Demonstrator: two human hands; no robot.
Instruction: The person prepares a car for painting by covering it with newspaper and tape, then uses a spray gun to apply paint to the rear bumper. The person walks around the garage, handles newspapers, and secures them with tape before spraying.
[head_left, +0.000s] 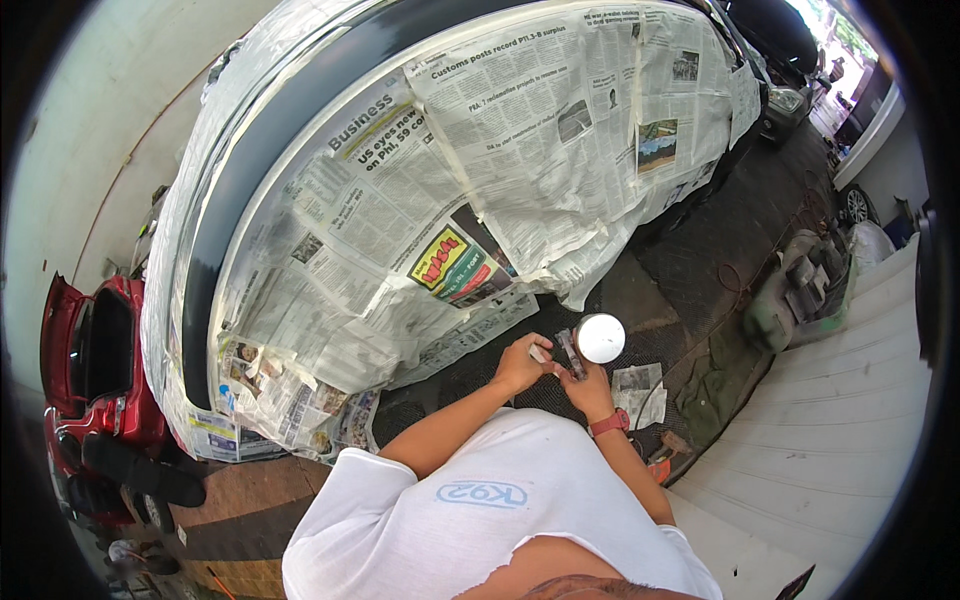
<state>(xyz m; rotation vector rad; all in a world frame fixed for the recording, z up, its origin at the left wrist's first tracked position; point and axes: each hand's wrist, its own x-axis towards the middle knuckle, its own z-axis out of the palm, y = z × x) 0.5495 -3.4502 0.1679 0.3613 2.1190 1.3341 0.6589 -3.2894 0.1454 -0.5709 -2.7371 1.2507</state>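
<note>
My right hand [588, 386], a red watch on its wrist, is closed around a spray gun [568, 352] in front of my chest. The gun's round cup [600, 338] shows its bright white top. Close beside it, my left hand [522, 364] has its fingers curled around a small pale piece [538, 353], too small to name. The fingertips of both hands nearly meet. Beyond them stands a car masked with taped newspaper [400, 230], and a bare dark grey strip [232, 200] curves along its roof edge.
A sheet of newspaper [640, 392] lies on the floor to my right, near a dark green cloth [712, 385]. Farther right are a greenish bin-like object [805, 290] and a reddish hose [738, 285]. A red car [105, 370] stands open at left; another car [785, 100] is far right.
</note>
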